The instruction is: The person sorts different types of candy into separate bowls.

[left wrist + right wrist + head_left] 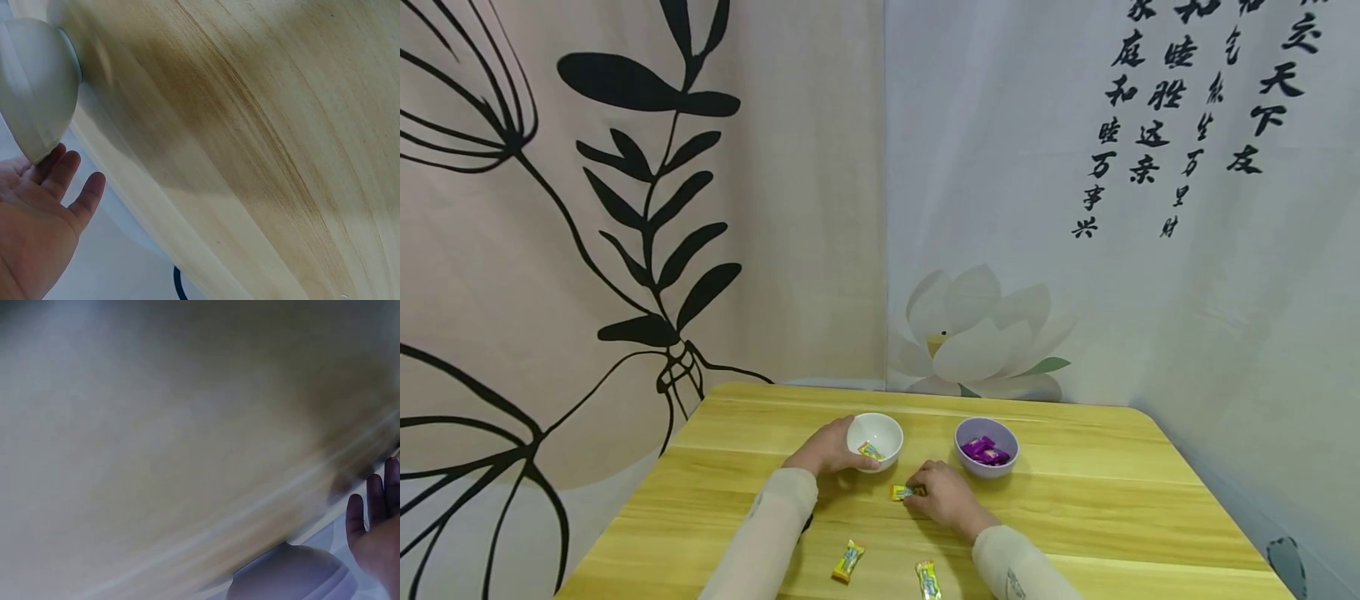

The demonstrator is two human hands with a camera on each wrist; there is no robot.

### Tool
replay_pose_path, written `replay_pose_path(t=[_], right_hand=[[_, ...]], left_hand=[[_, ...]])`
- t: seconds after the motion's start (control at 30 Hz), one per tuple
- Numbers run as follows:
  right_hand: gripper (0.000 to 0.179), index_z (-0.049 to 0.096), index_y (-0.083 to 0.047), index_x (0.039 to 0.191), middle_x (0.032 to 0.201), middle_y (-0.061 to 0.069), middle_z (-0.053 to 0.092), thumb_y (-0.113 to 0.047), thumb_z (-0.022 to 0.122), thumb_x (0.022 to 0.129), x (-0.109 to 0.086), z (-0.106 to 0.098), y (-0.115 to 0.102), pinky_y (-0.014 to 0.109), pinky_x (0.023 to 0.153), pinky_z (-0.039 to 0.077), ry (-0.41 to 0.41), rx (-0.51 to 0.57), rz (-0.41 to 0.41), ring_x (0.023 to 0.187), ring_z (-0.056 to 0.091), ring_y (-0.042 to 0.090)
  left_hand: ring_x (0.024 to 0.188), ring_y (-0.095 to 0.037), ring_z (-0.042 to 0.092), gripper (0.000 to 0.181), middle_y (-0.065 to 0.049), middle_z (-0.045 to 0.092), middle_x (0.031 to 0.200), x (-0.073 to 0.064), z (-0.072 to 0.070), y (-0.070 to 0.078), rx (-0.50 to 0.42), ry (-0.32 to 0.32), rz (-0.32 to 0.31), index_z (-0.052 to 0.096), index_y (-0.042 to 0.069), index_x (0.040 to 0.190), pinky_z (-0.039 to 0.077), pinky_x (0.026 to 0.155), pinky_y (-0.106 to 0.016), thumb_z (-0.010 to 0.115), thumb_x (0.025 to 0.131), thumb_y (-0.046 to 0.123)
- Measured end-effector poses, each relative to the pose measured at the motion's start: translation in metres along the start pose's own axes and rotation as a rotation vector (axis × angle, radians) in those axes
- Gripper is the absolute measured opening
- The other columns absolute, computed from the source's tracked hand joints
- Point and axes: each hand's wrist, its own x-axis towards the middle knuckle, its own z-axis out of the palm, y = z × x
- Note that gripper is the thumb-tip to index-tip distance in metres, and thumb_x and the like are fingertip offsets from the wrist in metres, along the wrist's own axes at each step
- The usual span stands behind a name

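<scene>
My left hand (831,448) holds the white bowl (891,423) by its left side, thumb across the near side. A yellow-wrapped candy (870,451) lies inside it. From the left wrist view, the fingers (59,177) meet the rim of the white bowl (39,81). With its fingertips my right hand (951,500) pinches another yellow-wrapped candy (898,492) close over the table, just in front of the bowls; the fingers cover its right end. In the right wrist view the right hand (378,540) shows only partly, at the edge.
A lavender bowl (988,471) with several purple-wrapped candies (984,451) stands just beyond my right hand. Two more yellow-wrapped candies, one on the left (847,562) and one on the right (928,580), lie nearer on the wooden table (1112,500). Behind the table hangs a printed curtain (820,208).
</scene>
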Motion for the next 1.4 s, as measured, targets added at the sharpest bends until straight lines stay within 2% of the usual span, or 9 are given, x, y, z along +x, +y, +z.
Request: replay_pose_path(t=[0.37, 0.63, 1.1, 1.4], right_hand=[[0.023, 0.077, -0.012, 0.099, 0.09, -0.004, 0.067, -0.032, 0.075, 0.086, 0.003, 0.003, 0.006, 0.035, 0.075, 0.05, 0.02, 0.045, 0.078, 0.081, 0.06, 0.013], [0.023, 0.077, -0.012, 0.1, 0.093, -0.003, 0.068, -0.031, 0.074, 0.088, 0.006, -0.009, 0.0, 0.037, 0.076, 0.053, 0.099, 0.105, 0.15, 0.085, 0.063, 0.015], [0.025, 0.076, -0.013, 0.1, 0.092, -0.003, 0.067, -0.035, 0.074, 0.088, 0.019, -0.024, -0.005, 0.036, 0.072, 0.053, 0.196, 0.159, 0.206, 0.085, 0.063, 0.018], [0.024, 0.076, -0.013, 0.1, 0.094, -0.001, 0.067, -0.034, 0.073, 0.09, 0.033, -0.031, -0.011, 0.039, 0.076, 0.053, 0.217, 0.155, 0.24, 0.087, 0.064, 0.021]], left_hand=[[0.109, -0.032, 0.058, 0.091, -0.015, 0.06, 0.123, -0.001, 0.0, -0.001, 0.004, 0.012, 0.004, 0.047, -0.001, 0.141, 0.047, 0.093, -0.05, 0.09, 0.071, 0.039], [0.11, -0.033, 0.058, 0.093, -0.016, 0.059, 0.126, -0.002, -0.002, -0.001, -0.019, 0.009, -0.013, 0.046, 0.0, 0.143, 0.047, 0.094, -0.051, 0.09, 0.072, 0.04], [0.111, -0.032, 0.058, 0.094, -0.015, 0.059, 0.127, -0.003, -0.002, -0.002, -0.026, 0.013, -0.025, 0.045, 0.001, 0.144, 0.047, 0.094, -0.051, 0.09, 0.071, 0.041], [0.107, -0.032, 0.058, 0.089, -0.015, 0.059, 0.124, 0.001, 0.001, -0.002, -0.037, -0.001, 0.011, 0.048, 0.0, 0.14, 0.047, 0.092, -0.05, 0.09, 0.072, 0.04]])
